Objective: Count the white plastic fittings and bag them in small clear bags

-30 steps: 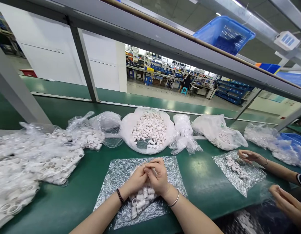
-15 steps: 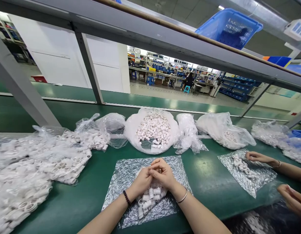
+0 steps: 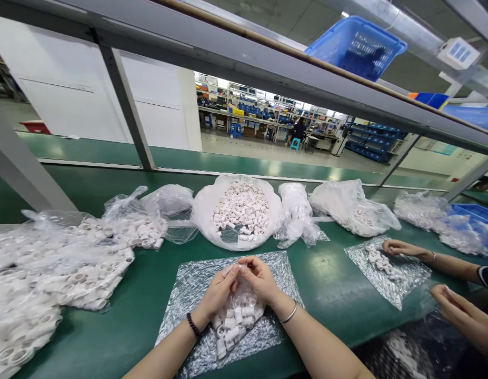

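Observation:
Between both hands a clear plastic bag of white pipe fittings lies on a silvery bubble-wrap sheet. My left hand pinches the gathered top of the bag, thumb and fingers together. Right beside it, my right hand is closed on the same bag top, fingertips meeting the left ones. The fittings lie heaped in the bag below my fingers. Beyond the sheet, a round open bag holds many small white and pinkish fittings.
Large bags of white fittings crowd the left. Crumpled bags and another bag of parts line the back. At right, a co-worker's hands work over another silvery sheet. A shelf beam crosses overhead.
The view has turned slightly, shifting the scene leftward. My hands stay at the bag's top, the fingers slightly rearranged, and more of the bag shows beneath them.

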{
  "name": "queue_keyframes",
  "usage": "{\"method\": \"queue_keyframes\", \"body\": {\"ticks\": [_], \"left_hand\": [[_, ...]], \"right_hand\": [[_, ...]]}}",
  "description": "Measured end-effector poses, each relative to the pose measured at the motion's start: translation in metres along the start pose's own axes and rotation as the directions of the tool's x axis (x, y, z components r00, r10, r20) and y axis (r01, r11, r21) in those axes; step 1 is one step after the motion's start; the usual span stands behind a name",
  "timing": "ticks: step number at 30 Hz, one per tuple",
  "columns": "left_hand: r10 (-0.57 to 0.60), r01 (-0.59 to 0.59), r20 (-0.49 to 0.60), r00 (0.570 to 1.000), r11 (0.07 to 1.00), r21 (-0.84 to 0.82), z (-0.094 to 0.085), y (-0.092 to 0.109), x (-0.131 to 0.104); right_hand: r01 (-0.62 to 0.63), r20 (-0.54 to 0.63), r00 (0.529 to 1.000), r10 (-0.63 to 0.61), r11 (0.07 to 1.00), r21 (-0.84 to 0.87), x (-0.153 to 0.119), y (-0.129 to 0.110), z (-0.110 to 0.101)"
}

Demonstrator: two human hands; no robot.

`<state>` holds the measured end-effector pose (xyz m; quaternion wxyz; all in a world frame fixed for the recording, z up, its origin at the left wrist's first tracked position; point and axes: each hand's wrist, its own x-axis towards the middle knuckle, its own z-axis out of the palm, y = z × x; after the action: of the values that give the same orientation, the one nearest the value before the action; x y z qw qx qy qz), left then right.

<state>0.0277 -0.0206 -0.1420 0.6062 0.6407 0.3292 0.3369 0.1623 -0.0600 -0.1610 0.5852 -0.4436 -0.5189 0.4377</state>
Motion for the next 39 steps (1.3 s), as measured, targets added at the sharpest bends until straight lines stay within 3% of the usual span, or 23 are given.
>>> {"method": "queue_keyframes", "body": {"ticks": [2,7,10,14,18,21,24,27,31,35,39], "left_hand": [[-0.003,0.003,0.005,1.000,1.000,0.004,-0.001,0.001,-0.001],[-0.034,0.034,-0.015,0.999,0.999,0.025,-0.004,0.005,-0.001],[-0.138,0.135,-0.009,0.990,0.982,-0.132,-0.003,0.010,0.002],[-0.326,0.278,-0.052,0.944,0.869,-0.408,0.003,0.024,0.003],[-0.456,0.351,-0.111,0.883,0.798,-0.489,0.002,0.038,0.002],[-0.515,0.413,-0.103,0.851,0.777,-0.474,-0.003,0.044,0.001],[-0.507,0.407,-0.108,0.855,0.786,-0.464,-0.010,0.043,0.001],[-0.416,0.327,-0.123,0.901,0.838,-0.436,-0.016,0.038,0.000],[-0.293,0.254,-0.037,0.955,0.877,-0.407,-0.021,0.029,-0.003],[-0.254,0.243,0.026,0.967,0.885,-0.398,-0.020,0.025,-0.004],[-0.206,0.213,0.063,0.976,0.877,-0.431,-0.020,0.024,-0.007]], "right_hand": [[0.011,-0.022,1.000,-0.011,1.000,-0.008,0.001,0.000,0.001],[0.090,-0.232,0.965,-0.125,0.984,-0.156,0.002,-0.005,0.001],[0.192,-0.286,0.915,-0.284,0.931,-0.312,0.001,-0.009,0.001],[0.264,-0.323,0.853,-0.409,0.874,-0.408,-0.004,-0.011,0.005],[0.309,-0.249,0.843,-0.476,0.809,-0.500,-0.007,-0.011,0.006],[0.280,-0.162,0.881,-0.444,0.767,-0.577,-0.005,-0.010,0.004],[0.260,-0.063,0.926,-0.372,0.750,-0.608,-0.004,-0.011,0.004],[0.261,-0.042,0.948,-0.317,0.843,-0.471,-0.007,-0.015,0.004],[0.207,-0.004,0.977,-0.211,0.963,-0.173,-0.010,-0.018,0.004],[0.131,0.066,0.990,-0.123,0.981,-0.141,-0.009,-0.013,0.004],[0.074,-0.015,0.997,-0.075,0.994,-0.085,-0.008,-0.007,0.004]]}}
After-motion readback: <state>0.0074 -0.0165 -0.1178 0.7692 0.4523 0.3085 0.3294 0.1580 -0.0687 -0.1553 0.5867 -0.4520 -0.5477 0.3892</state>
